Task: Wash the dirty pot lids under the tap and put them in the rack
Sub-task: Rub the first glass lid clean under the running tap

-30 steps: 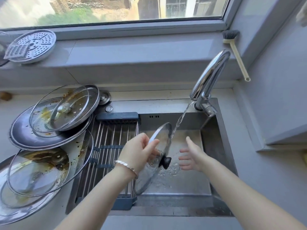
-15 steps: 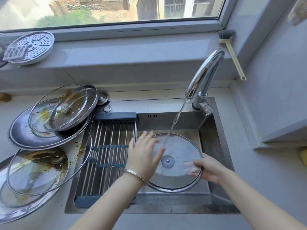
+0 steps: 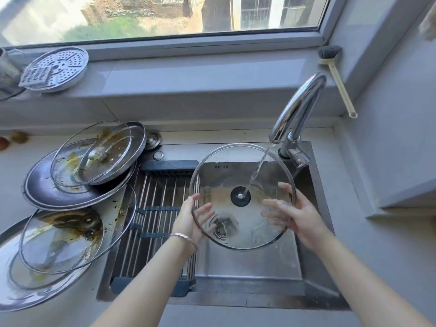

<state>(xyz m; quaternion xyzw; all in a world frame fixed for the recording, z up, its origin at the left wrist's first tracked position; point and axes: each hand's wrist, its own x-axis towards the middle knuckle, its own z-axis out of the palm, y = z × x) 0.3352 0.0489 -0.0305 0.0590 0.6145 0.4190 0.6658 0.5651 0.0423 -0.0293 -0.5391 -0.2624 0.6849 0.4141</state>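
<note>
A clear glass lid point(image 3: 236, 166) with a black knob point(image 3: 240, 196) is held nearly flat over the sink, between both my hands. My left hand point(image 3: 188, 220) holds its left rim, thumb on top and fingers showing through the glass. At the right rim my right hand point(image 3: 304, 215) holds it the same way. Water from the chrome tap point(image 3: 297, 107) falls onto the lid beside the knob. The roll-up rack point(image 3: 160, 208) lies across the sink's left half with nothing on it. Several dirty lids point(image 3: 94, 156) are piled on the counter at the left, one large greasy glass lid point(image 3: 61, 234) nearest me.
The steel sink point(image 3: 247, 263) has its drain below the held lid. A perforated steamer plate point(image 3: 54, 67) sits on the window sill at the left, and a dish brush point(image 3: 337, 79) leans in the right corner. A wall ledge juts out at the right.
The lid went from standing on edge in my left hand to lying flat. Both hands have since raised it under the stream, which now strikes beside the knob.
</note>
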